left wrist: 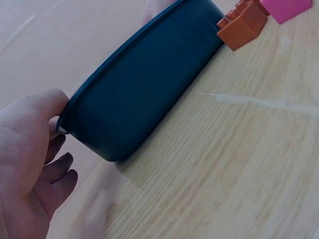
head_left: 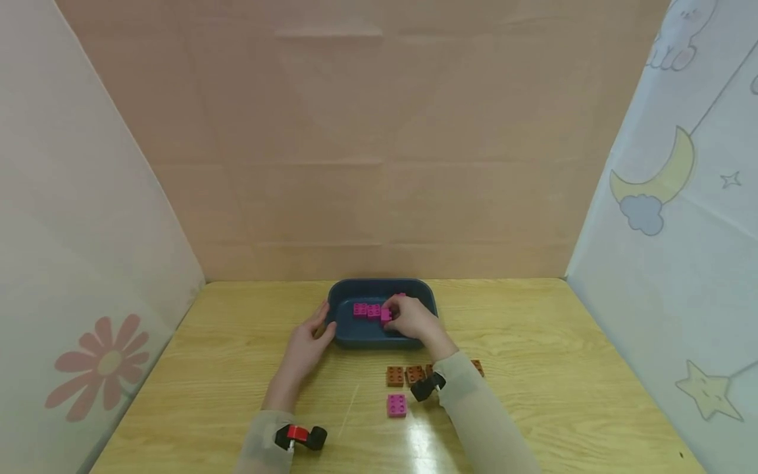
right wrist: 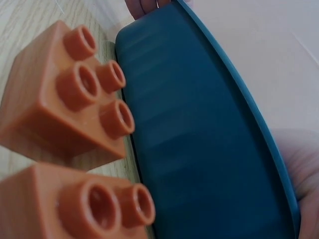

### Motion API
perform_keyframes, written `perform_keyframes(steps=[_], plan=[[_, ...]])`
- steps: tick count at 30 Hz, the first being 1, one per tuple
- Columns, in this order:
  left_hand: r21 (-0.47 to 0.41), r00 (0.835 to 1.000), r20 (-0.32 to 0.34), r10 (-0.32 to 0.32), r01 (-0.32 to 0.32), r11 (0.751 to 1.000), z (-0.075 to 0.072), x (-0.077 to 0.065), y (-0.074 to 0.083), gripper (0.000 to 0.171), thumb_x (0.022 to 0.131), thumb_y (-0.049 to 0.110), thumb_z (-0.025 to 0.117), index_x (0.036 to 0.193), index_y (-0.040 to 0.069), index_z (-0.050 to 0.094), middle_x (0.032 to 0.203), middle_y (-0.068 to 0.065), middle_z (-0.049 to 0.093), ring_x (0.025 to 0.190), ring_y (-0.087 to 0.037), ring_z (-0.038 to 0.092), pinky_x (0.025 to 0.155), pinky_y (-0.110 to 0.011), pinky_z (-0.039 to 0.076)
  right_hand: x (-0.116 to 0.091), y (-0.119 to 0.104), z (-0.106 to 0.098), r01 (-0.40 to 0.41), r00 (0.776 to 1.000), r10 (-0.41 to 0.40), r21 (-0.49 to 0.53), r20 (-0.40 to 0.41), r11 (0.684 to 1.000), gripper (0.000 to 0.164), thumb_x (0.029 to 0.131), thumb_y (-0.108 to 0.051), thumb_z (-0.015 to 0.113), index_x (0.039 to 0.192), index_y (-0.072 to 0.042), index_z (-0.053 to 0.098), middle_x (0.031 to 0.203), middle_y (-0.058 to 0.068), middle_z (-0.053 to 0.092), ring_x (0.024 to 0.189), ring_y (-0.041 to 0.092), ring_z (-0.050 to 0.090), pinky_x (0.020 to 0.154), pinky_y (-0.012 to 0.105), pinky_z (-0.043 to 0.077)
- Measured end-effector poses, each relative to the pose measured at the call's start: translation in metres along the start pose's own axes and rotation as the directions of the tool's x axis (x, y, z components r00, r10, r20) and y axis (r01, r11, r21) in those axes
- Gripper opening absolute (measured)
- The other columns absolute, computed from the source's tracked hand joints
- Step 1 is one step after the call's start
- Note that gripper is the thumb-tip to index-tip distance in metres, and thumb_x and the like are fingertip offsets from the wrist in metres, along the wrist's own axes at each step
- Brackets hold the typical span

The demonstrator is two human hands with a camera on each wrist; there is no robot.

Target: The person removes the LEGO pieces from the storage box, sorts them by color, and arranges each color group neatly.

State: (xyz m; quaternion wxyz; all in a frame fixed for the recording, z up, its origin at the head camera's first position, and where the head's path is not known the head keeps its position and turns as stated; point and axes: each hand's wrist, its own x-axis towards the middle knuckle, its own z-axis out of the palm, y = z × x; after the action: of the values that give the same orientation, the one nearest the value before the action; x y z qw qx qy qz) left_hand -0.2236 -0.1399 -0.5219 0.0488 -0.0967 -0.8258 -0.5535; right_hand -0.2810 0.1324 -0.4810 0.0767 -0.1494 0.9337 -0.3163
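A dark blue tray (head_left: 379, 343) stands on the table, with several magenta bricks (head_left: 360, 310) inside it. At the tray's left end, my left hand (head_left: 308, 339) holds the rim; in the left wrist view the thumb side of this hand (left wrist: 25, 149) meets the rim and the other fingers bend below it. My right hand (head_left: 413, 319) reaches over the tray's right side and pinches a magenta brick (head_left: 386, 315) inside, beside two others in a row. Another magenta brick (head_left: 400, 295) is mostly hidden behind that hand. In the right wrist view the tray wall (right wrist: 184, 134) hides the fingertips.
In front of the tray lie several orange-brown bricks (head_left: 395, 376) in a row, partly covered by the right forearm. Nearer me, a single magenta brick (head_left: 397, 405) lies on the wooden table (head_left: 207, 395). A beige backdrop (head_left: 379, 164) rises behind the tray.
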Motion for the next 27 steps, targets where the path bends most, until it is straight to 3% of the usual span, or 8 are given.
perform_keyframes(steps=[17, 23, 27], plan=[[-0.007, 1.0, -0.002, -0.004, 0.004, 1.0, 0.0014, -0.0005, -0.0018, 0.057, 0.109, 0.015, 0.065, 0.159, -0.002, 0.044, 0.169, -0.011, 0.038, 0.157, -0.029, 0.032, 0.124, -0.045, 0.032, -0.0003, 0.0014, 0.0016, 0.012, 1.0, -0.012, 0.007, -0.004, 1.0, 0.033, 0.089, -0.015, 0.089, 0.119, -0.011, 0.077, 0.109, 0.003, 0.075, 0.105, 0.022, 0.07, 0.098, 0.047, 0.058], [-0.014, 1.0, 0.002, -0.01, 0.01, 1.0, 0.0016, -0.001, -0.0008, 0.057, 0.109, 0.016, 0.065, 0.16, -0.001, 0.043, 0.17, -0.011, 0.038, 0.157, -0.027, 0.032, 0.124, -0.043, 0.032, -0.0008, 0.0048, -0.001, 0.074, 0.997, -0.07, 0.111, -0.046, 0.991, 0.036, 0.092, -0.016, 0.086, 0.126, -0.013, 0.076, 0.12, 0.002, 0.075, 0.113, 0.022, 0.069, 0.103, 0.047, 0.055], [-0.007, 1.0, 0.001, -0.017, 0.017, 1.0, 0.0012, -0.0019, -0.0006, 0.057, 0.109, 0.016, 0.065, 0.16, 0.0, 0.044, 0.169, -0.009, 0.038, 0.157, -0.026, 0.032, 0.124, -0.043, 0.032, -0.0033, 0.0063, -0.0046, 0.15, 0.985, -0.127, 0.218, -0.115, 0.964, 0.041, 0.095, -0.017, 0.084, 0.135, -0.013, 0.074, 0.123, 0.002, 0.074, 0.113, 0.023, 0.069, 0.101, 0.046, 0.057]])
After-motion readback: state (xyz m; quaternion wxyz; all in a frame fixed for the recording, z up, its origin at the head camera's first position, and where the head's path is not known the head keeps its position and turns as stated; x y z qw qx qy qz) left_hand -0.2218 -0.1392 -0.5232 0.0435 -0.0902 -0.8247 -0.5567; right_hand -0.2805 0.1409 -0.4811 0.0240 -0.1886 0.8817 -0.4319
